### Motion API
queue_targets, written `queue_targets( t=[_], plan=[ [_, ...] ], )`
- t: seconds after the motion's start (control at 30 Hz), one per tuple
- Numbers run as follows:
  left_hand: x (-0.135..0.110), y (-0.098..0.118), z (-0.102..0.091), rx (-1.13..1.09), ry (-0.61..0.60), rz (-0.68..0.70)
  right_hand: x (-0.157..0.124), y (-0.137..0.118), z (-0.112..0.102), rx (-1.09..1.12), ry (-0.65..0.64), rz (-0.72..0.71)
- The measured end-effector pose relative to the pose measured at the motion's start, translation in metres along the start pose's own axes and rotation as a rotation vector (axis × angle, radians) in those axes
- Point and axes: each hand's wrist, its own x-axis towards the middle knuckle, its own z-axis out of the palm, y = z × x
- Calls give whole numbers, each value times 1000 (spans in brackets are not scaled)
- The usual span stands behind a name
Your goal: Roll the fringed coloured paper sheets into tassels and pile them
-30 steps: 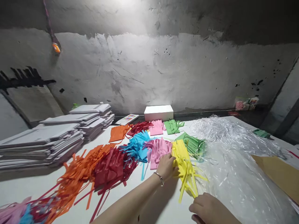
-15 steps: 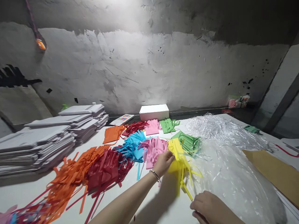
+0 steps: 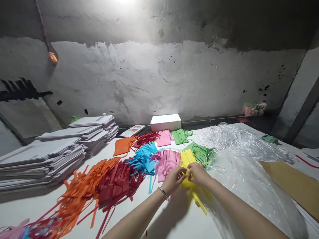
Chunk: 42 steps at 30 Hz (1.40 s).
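Note:
Both my hands meet over a bundle of yellow paper strips (image 3: 189, 186) on the white table (image 3: 171, 225). My left hand (image 3: 174, 179), with a thin bracelet at the wrist, pinches the bundle from the left. My right hand (image 3: 198, 173) grips the same strips from the right, fingers curled. The strips' loose ends hang down toward me. Pink strips (image 3: 165, 162) lie just left of the yellow ones and green strips (image 3: 203, 153) just behind.
Blue (image 3: 143, 159), dark red (image 3: 117, 181) and orange (image 3: 82, 194) strip piles spread leftward. Stacks of white card (image 3: 50, 152) fill the left side. A white box (image 3: 165, 122) stands by the wall. Clear shredded plastic (image 3: 239, 146) and brown paper (image 3: 289, 179) lie to the right.
My right hand has come up from the table's near edge to join my left hand on the yellow strips. The yellow bundle has been gathered and lifted slightly.

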Motion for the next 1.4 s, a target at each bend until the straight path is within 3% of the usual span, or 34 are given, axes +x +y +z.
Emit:
queue_targets(
  t=[0.2, 0.43, 0.63, 0.97, 1.1, 1.3, 1.4],
  plan=[
    [-15, -20, -1, 71, 42, -87, -6, 8, -14, 114, 15, -68],
    [-14, -8, 7, 49, -21, 113, -24, 3, -43, 224, 102, -116],
    [-1, -17, -4, -21, -94, 185, -37, 9, -53, 195, 160, -160],
    [23, 0, -15, 103, -192, 254, -38, 17, -47, 115, 225, -188],
    [23, 3, -11, 235, -166, 214, -41, 21, -42, 82, 254, -218],
    [18, 12, 9, 437, -169, 197, -48, 20, -21, -29, 313, -333],
    [28, 15, 5, 491, -95, 177, -53, 19, -9, -108, 327, -431]
  ],
)
